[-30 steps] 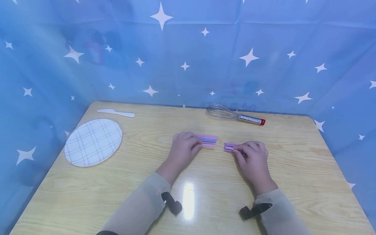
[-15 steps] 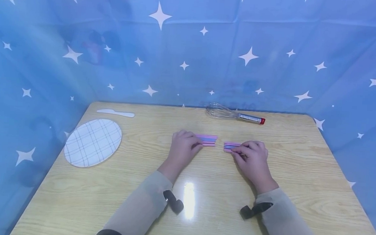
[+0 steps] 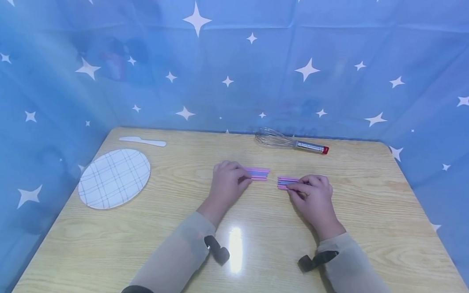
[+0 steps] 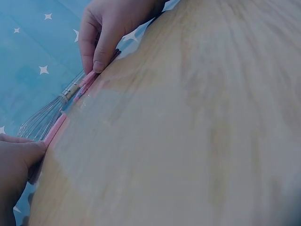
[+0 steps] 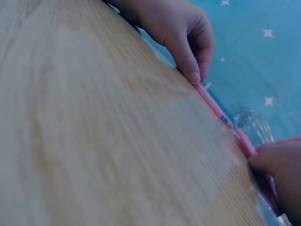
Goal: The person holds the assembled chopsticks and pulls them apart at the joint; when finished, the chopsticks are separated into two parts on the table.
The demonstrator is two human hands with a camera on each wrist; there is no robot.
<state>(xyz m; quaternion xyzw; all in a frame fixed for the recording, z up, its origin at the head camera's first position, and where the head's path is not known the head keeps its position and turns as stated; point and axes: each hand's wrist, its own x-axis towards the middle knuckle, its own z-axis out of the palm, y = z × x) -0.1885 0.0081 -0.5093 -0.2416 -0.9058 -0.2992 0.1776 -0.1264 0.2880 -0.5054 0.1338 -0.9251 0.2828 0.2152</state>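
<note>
In the head view, my left hand (image 3: 226,183) pinches a flat row of thin pink and blue sticks (image 3: 258,173) low over the middle of the table. Their free ends point right. My right hand (image 3: 313,198) pinches a second row of similar pink and blue sticks (image 3: 284,183), whose ends point left. A short gap separates the two rows, which lie nearly in line. Thumb and fingers hide the outer ends of both. The left wrist view shows the left row's pink edge (image 4: 55,129) close to the tabletop; dark marks appear on the left row's sticks (image 5: 214,106) in the right wrist view.
Behind the hands, a wire whisk (image 3: 292,141) with a red-tipped handle lies along the far edge of the wooden table (image 3: 186,161). An oval checked plate (image 3: 114,178) and a white plastic knife (image 3: 142,141) lie at the left. A blue star-patterned curtain (image 3: 207,65) surrounds the table.
The right thumb and fingers have shifted slightly on their sticks, and that row shows a little wider. My left hand keeps its hold, almost still. The whole head view has drifted slightly.
</note>
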